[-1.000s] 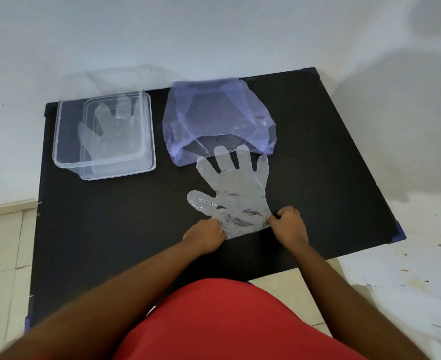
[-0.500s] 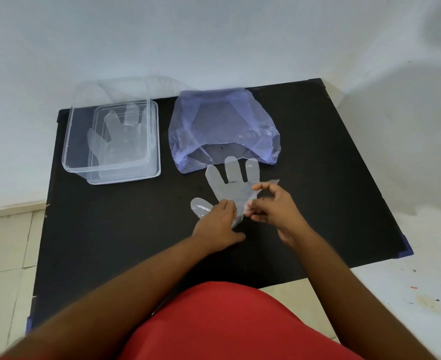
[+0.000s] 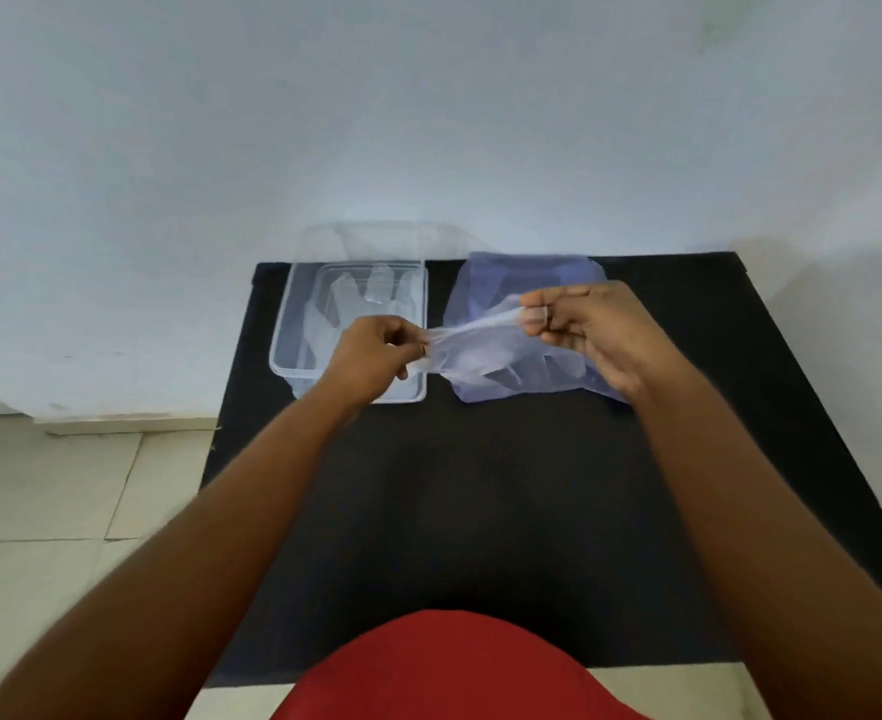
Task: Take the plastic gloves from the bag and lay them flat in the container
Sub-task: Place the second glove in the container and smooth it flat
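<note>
A clear plastic glove point(image 3: 475, 345) hangs stretched in the air between my two hands, above the table. My left hand point(image 3: 376, 356) pinches its left end, over the front right corner of the clear container point(image 3: 293, 324). My right hand point(image 3: 589, 330) pinches its right end, in front of the bluish plastic bag point(image 3: 511, 275). The container stands at the back left of the black table point(image 3: 480, 485), with at least one glove point(image 3: 361, 298) lying flat inside. The bag lies to its right, partly hidden by my right hand and the held glove.
A clear lid point(image 3: 382, 241) leans behind the container against the white wall. Tiled floor lies to the left of the table. My red clothing point(image 3: 454, 672) fills the bottom middle of the view.
The glove lay flat on the table in front of the bag; both hands gathered it, lifted it and carried it up and left toward the container. The view has tilted upward.
</note>
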